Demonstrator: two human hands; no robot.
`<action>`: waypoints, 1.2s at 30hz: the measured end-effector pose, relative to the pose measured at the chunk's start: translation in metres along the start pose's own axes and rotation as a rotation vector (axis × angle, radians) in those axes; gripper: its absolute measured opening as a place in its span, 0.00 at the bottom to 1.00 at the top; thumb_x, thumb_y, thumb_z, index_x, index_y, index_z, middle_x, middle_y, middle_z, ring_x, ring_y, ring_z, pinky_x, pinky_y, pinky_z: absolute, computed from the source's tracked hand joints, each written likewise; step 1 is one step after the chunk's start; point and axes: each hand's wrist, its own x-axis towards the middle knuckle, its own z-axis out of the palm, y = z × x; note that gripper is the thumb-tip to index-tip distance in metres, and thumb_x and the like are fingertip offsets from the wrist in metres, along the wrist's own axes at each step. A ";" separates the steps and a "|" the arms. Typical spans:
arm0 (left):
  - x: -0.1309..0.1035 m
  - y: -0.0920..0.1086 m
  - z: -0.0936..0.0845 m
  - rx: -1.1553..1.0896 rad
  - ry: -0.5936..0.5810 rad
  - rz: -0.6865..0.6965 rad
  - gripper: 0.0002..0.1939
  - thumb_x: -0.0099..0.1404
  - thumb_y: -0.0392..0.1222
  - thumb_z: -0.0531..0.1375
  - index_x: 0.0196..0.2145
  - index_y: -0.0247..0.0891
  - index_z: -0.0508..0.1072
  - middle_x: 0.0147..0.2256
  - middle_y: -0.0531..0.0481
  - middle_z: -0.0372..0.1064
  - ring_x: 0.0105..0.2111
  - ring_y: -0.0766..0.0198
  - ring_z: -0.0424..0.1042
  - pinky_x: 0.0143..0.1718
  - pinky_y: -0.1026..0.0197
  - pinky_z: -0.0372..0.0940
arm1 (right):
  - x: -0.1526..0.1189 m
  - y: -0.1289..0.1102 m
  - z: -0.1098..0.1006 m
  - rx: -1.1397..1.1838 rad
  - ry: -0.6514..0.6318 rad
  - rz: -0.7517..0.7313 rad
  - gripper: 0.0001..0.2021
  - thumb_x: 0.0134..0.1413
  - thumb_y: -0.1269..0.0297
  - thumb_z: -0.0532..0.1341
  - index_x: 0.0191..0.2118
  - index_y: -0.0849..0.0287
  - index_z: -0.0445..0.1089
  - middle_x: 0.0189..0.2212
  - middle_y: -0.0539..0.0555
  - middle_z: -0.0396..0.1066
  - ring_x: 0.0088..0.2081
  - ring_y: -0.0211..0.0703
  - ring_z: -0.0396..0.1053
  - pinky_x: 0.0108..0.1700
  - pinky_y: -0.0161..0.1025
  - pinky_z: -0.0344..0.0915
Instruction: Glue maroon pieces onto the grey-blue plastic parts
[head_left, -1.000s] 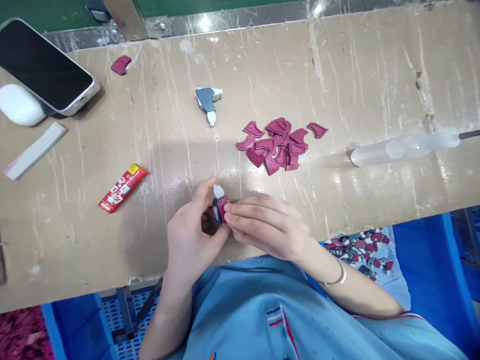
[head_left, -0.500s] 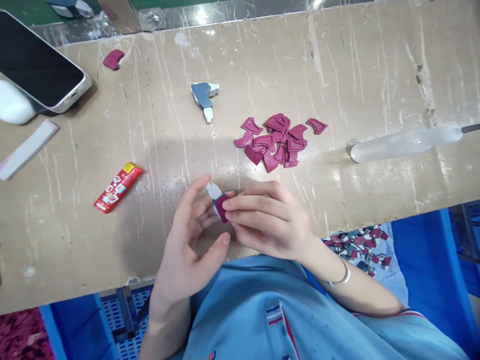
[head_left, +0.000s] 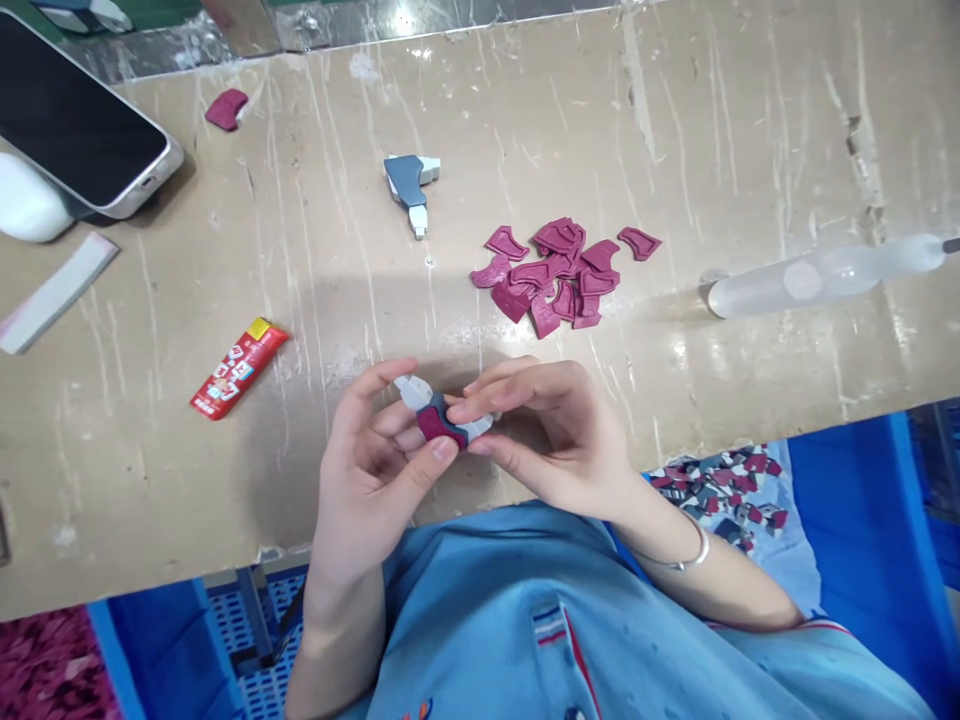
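Note:
Between my two hands is a small plastic part (head_left: 441, 421) with pale grey ends, a dark grey body and a maroon cover piece on its near side. My left hand (head_left: 375, 465) grips it with the thumb pressed on the maroon piece and a fingertip at the pale end. From the other side my right hand (head_left: 559, 430) holds it, fingers on the dark body and thumb below. Beyond the hands lies a loose pile of maroon plastic pieces (head_left: 559, 270). A similar grey part (head_left: 407, 182) without visible maroon rests farther up the table.
A red and yellow packet (head_left: 238, 368) lies to the left, near a phone (head_left: 75, 110), a white rounded object (head_left: 30, 200) and a pale strip (head_left: 56, 292). One maroon piece (head_left: 226, 109) sits apart. A translucent bottle (head_left: 802, 280) lies right. Blue crates (head_left: 855, 520) stand below the table edge.
The held part has turned, so its maroon side and second pale end now show. My left thumb has come down onto it, and my right fingers have shifted along it.

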 end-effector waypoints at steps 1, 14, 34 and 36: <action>0.001 0.000 0.000 -0.015 -0.020 -0.011 0.22 0.68 0.38 0.75 0.55 0.47 0.76 0.39 0.52 0.87 0.41 0.58 0.89 0.43 0.63 0.84 | -0.001 0.000 0.000 0.020 0.004 0.014 0.18 0.67 0.74 0.71 0.56 0.48 0.72 0.47 0.51 0.84 0.55 0.44 0.81 0.54 0.42 0.82; -0.002 -0.005 0.001 0.088 0.008 0.068 0.22 0.67 0.37 0.75 0.54 0.45 0.73 0.42 0.51 0.88 0.42 0.58 0.89 0.42 0.63 0.83 | 0.001 0.002 0.002 -0.129 0.028 -0.053 0.13 0.68 0.73 0.70 0.50 0.48 0.72 0.43 0.50 0.86 0.48 0.46 0.82 0.52 0.46 0.82; 0.002 -0.002 -0.002 0.177 -0.055 0.081 0.24 0.67 0.32 0.72 0.56 0.48 0.72 0.38 0.57 0.85 0.41 0.64 0.87 0.42 0.65 0.82 | 0.003 0.005 0.005 -0.182 0.031 -0.131 0.12 0.67 0.75 0.69 0.47 0.51 0.70 0.42 0.51 0.87 0.46 0.45 0.83 0.50 0.45 0.83; 0.002 -0.002 -0.001 0.185 -0.049 0.069 0.26 0.66 0.34 0.74 0.57 0.48 0.71 0.38 0.56 0.84 0.40 0.63 0.87 0.41 0.65 0.81 | 0.003 0.005 0.005 -0.160 0.048 -0.118 0.12 0.67 0.75 0.70 0.47 0.50 0.70 0.42 0.50 0.87 0.46 0.45 0.83 0.49 0.45 0.83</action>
